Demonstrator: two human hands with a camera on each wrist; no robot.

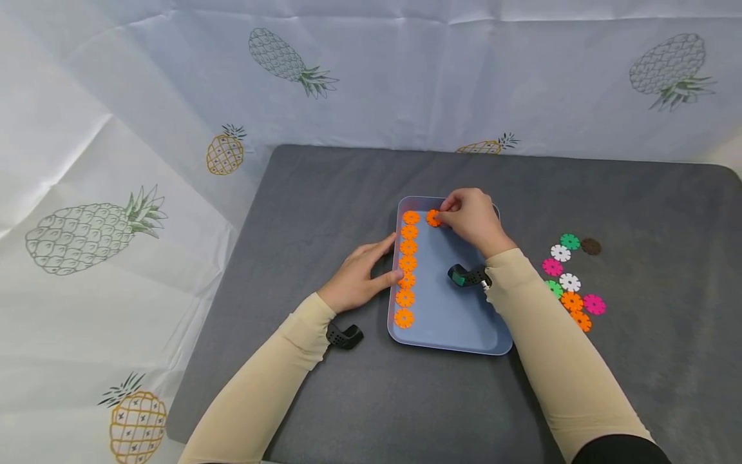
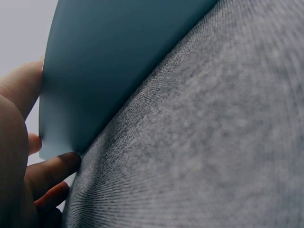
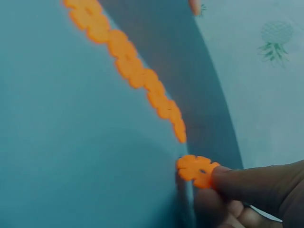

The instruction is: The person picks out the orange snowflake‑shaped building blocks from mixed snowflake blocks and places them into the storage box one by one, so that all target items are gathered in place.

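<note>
My right hand pinches an orange notched plastic disc between thumb and fingers. The disc is over the far end of a shallow blue tray, close to its far wall in the right wrist view. Down the tray's left side runs a line of several matching orange discs. My left hand rests against the tray's left edge, fingers spread along the side and thumb at the rim. From the left wrist, the fingers show beside the tray's outer wall.
To the right of the tray, loose notched discs lie on the grey cloth: green, brown, white, pink and orange. My right forearm overlaps that group's near edge. A pineapple-print sheet hangs behind the table.
</note>
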